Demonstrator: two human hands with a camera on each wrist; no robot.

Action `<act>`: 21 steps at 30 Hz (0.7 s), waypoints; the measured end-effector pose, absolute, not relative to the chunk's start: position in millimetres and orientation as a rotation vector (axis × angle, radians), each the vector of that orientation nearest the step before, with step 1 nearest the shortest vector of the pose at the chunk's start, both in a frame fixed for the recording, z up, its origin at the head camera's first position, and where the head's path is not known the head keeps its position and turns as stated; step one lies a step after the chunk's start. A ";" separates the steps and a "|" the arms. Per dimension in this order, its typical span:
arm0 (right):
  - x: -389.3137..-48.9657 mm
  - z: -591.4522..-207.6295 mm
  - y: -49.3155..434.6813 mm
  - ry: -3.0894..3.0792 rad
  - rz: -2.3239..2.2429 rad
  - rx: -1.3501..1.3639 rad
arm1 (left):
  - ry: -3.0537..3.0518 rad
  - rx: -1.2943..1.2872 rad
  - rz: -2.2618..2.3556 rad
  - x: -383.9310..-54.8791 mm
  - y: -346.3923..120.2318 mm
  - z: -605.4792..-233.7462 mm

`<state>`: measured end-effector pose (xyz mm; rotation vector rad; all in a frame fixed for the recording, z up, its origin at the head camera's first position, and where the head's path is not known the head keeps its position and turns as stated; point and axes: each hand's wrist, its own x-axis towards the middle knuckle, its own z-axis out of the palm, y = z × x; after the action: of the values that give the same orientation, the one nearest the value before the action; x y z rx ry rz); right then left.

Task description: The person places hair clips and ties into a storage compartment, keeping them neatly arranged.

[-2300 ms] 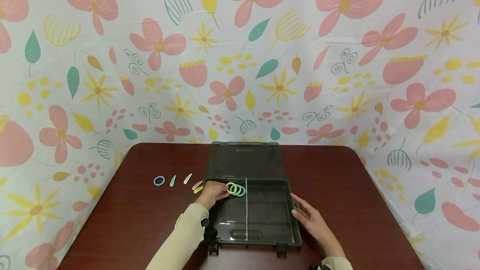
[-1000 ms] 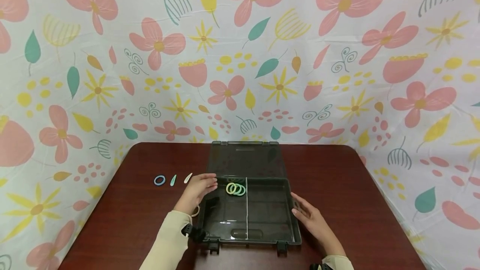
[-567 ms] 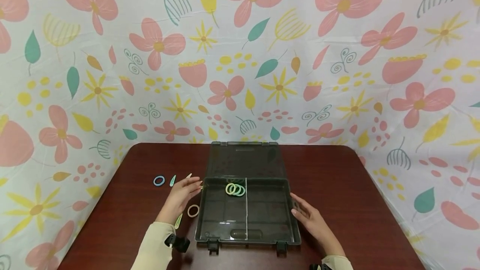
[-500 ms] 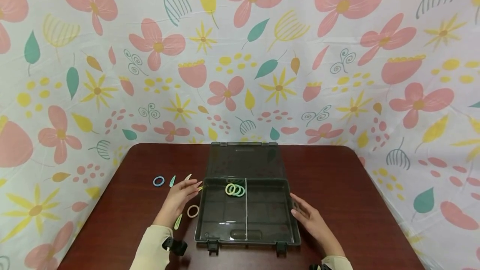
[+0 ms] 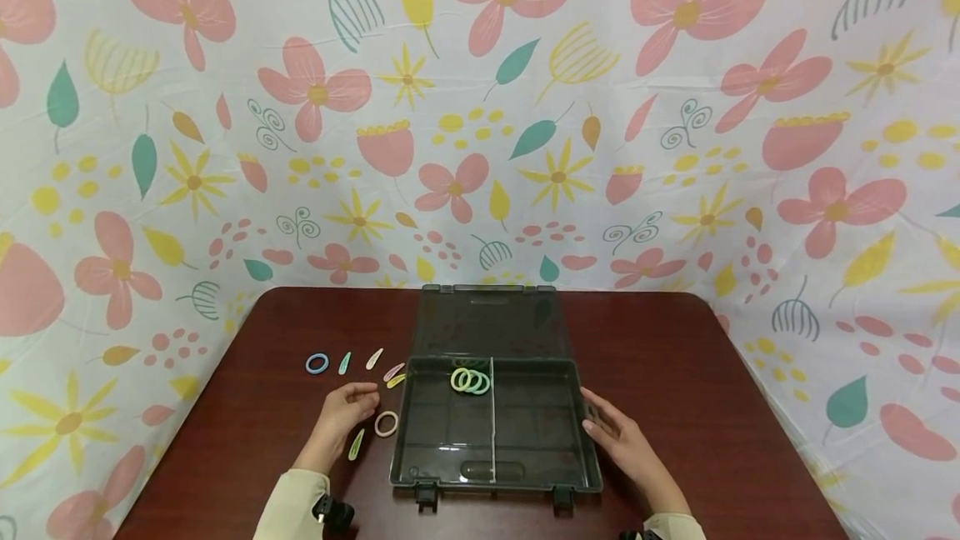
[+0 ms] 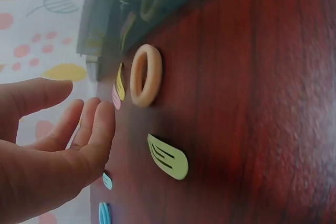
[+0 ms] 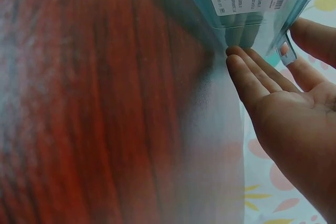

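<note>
My left hand (image 5: pixel 339 423) hovers over the table left of the box, fingers loosely bent, holding nothing. Closest to it are a peach hair tie (image 5: pixel 386 424) and a lime green snap hair clip (image 6: pixel 169 158). Beyond its fingertips lie a yellow hair clip (image 5: pixel 396 381) and a pink hair clip (image 5: pixel 393 372). A dark see-through plastic box (image 5: pixel 543 427) stands with its lid (image 5: pixel 491 323) laid back. Overlapping yellow and green hair ties (image 5: pixel 470 381) rest in its left compartment. My right hand (image 5: pixel 630 450) touches the box's right side with extended fingers.
Farther left lie a blue hair tie (image 5: pixel 317 363), a teal hair clip (image 5: pixel 344 363) and a pale hair clip (image 5: pixel 374 358). A pale divider (image 5: pixel 492 419) splits the box in two. Behind the wooden table (image 5: pixel 652 332) hangs a flowered cloth (image 5: pixel 480 107).
My left hand has come out of the box, leaving the hair ties inside, and has drawn back left and toward me, uncovering the peach tie and clips. The right hand stays put.
</note>
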<state>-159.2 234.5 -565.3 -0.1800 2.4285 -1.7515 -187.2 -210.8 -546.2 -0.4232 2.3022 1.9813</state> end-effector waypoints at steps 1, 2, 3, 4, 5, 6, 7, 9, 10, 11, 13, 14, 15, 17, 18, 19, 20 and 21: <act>-159.2 -565.1 234.2 2.429 -1.750 -0.178 | 2.318 -0.415 1.966 -187.4 -211.4 -547.0; -159.2 -564.8 234.0 2.424 -1.754 -0.173 | 2.336 -0.406 1.946 -187.4 -211.9 -547.7; -159.1 -564.5 233.7 2.422 -1.754 -0.169 | 2.357 -0.400 1.925 -187.2 -212.1 -548.5; -159.2 -564.5 233.6 2.420 -1.756 -0.165 | 2.374 -0.397 1.908 -187.2 -212.5 -550.0; -159.3 -564.4 233.5 2.413 -1.761 -0.160 | 2.387 -0.392 1.891 -187.2 -213.0 -551.6; -159.4 -564.5 233.5 2.409 -1.763 -0.157 | 2.394 -0.394 1.876 -187.0 -213.4 -553.4; -159.3 -564.7 233.5 2.408 -1.764 -0.155 | 2.401 -0.393 1.863 -186.9 -213.5 -554.8; -159.0 -565.1 233.7 2.408 -1.769 -0.160 | 2.413 -0.392 1.838 -186.5 -214.1 -557.0; -158.9 -565.4 233.8 2.409 -1.772 -0.164 | 2.415 -0.390 1.828 -186.4 -214.3 -557.8; -158.9 -565.5 233.8 2.409 -1.772 -0.166 | 2.419 -0.384 1.820 -186.5 -214.5 -558.5; -158.9 -565.4 233.8 2.411 -1.773 -0.167 | 2.432 -0.372 1.808 -186.9 -214.7 -559.2; -158.9 -565.3 233.7 2.411 -1.772 -0.166 | 2.437 -0.366 1.802 -187.1 -214.7 -559.2; -159.0 -565.2 233.7 2.409 -1.772 -0.164 | 2.442 -0.362 1.796 -187.2 -214.8 -559.6; -159.0 -564.9 233.7 2.401 -1.770 -0.151 | 2.447 -0.360 1.784 -187.1 -215.0 -560.5; -159.0 -564.8 233.8 2.395 -1.770 -0.147 | 2.447 -0.358 1.778 -186.9 -215.1 -560.9; -159.0 -564.7 233.9 2.391 -1.770 -0.144 | 2.451 -0.357 1.768 -186.6 -215.3 -561.5; -159.0 -564.7 234.0 2.390 -1.769 -0.146 | 2.454 -0.356 1.760 -186.3 -215.3 -561.9; -159.0 -564.8 234.2 2.391 -1.771 -0.151 | 2.465 -0.347 1.745 -185.9 -215.7 -562.3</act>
<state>-159.0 234.2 -564.8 -0.1505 2.3915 -1.7707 -185.9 -215.7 -562.3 -0.3471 2.4655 1.7450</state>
